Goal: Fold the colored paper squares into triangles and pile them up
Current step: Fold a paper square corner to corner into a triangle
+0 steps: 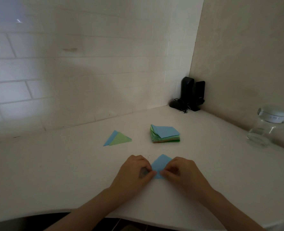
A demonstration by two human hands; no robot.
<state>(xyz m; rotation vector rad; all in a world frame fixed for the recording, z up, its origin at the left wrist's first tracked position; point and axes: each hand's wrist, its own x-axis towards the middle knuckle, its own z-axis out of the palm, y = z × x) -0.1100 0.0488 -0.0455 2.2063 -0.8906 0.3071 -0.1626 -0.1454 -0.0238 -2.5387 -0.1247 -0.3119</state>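
Observation:
A blue paper square (pixel 160 165) lies on the white table between my hands, one corner pointing away from me. My left hand (pixel 136 170) pinches its left side with curled fingers. My right hand (pixel 179 170) pinches its right side the same way; both thumbs meet near the paper's near corner. Farther back stands a stack of colored paper squares (pixel 165 134) with a blue sheet on top. To its left lie two folded triangles (pixel 118 138), a green one overlapping a blue one.
A lidded glass jar (pixel 266 129) stands at the right near the wall. Two black speakers with a cable (pixel 190 95) sit in the back corner. The rounded table edge (pixel 138 215) runs close below my forearms. A tiled wall rises behind.

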